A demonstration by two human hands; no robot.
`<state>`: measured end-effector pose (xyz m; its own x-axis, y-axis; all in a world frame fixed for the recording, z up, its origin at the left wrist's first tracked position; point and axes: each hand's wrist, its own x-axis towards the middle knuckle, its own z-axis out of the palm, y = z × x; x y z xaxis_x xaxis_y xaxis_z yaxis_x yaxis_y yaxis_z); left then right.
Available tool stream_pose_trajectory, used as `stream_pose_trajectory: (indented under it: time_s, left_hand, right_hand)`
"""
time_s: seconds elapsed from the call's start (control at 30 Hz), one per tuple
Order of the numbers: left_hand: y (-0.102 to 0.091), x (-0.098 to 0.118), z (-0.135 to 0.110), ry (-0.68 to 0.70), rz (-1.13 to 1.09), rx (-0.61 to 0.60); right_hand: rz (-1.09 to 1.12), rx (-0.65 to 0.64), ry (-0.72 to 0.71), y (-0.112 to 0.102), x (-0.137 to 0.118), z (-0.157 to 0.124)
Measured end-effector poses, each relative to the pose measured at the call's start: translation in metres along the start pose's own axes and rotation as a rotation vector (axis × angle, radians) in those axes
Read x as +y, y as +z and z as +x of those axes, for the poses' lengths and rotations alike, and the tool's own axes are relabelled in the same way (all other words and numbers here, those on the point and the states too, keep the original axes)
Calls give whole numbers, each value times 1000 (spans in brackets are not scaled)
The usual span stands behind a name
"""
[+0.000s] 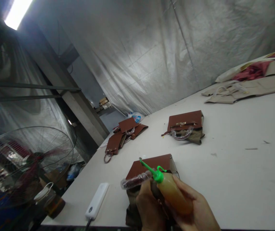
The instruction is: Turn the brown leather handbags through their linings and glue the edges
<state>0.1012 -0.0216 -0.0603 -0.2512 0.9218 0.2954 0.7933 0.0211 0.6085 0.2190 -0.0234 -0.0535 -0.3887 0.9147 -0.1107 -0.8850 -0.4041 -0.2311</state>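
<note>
A squeeze bottle [176,192] of amber liquid, with a green cap and long green nozzle, is wrapped in my right hand [197,205]. Its nozzle points up and left above a brown handbag [156,162] at the table's near edge. My left hand [149,202] is closed at the bag's front, just below the plastic-wrapped handle [135,181]. The fingers seem to grip the bag's dark strap or edge, though the contact is partly hidden. An olive-dark cloth part [133,205] of the bag hangs toward me.
Another brown handbag [184,120] lies farther back on the white table [236,179]. Several more bags [114,142] are heaped at the far left. A white power strip [97,200] sits at the near left, beside a large fan [38,157]. Beige pieces [248,89] lie at the back right.
</note>
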Motion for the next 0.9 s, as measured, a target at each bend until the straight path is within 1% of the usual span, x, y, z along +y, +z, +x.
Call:
stream_pose_trajectory:
  time_s: [0.07, 0.13, 0.23, 0.33, 0.4, 0.43, 0.5, 0.53, 0.6, 0.63, 0.67, 0.73, 0.8, 0.9]
  left_hand:
    - [-6, -4, 2, 106, 111, 39]
    - [-12, -12, 4, 213, 233, 137]
    - [-25, -27, 9, 304, 344, 286]
    - [-45, -38, 21, 372, 410, 409]
    - [-62, -39, 33, 384, 430, 423]
    - [-71, -36, 40, 369, 435, 403]
    - [-91, -26, 56, 330, 426, 317]
    - [-101, -18, 64, 333, 414, 268]
    - [-118, 2, 81, 372, 387, 173]
    - [-125, 12, 90, 397, 372, 103]
    - [-130, 23, 99, 429, 350, 8]
    - [-136, 42, 116, 513, 293, -234]
    - [-136, 59, 132, 544, 211, -450]
    - [-125, 80, 149, 481, 79, -714]
  right_hand:
    - [22, 26, 20, -1, -1, -1]
    - [28, 32, 43, -3, -5, -4]
    - [45, 9, 22, -6, -16, -9]
    - [59, -21, -24, -11, -34, -18]
    - [50, 6, -55, -14, -48, -24]
    - [38, 43, -74, -16, -55, -27]
    - [9, 156, -112, -21, -70, -33]
    - [-2, 220, -130, -23, -78, -35]
    - [-19, 334, -160, -28, -92, -38]
    - [-27, 373, -172, -31, -98, -39]
    - [-39, 399, -186, -34, -104, -40]
    - [-76, 414, -207, -39, -114, -41]
    - [-124, 443, -215, -43, -122, -43]
    - [-210, 540, -244, -47, -132, -49]
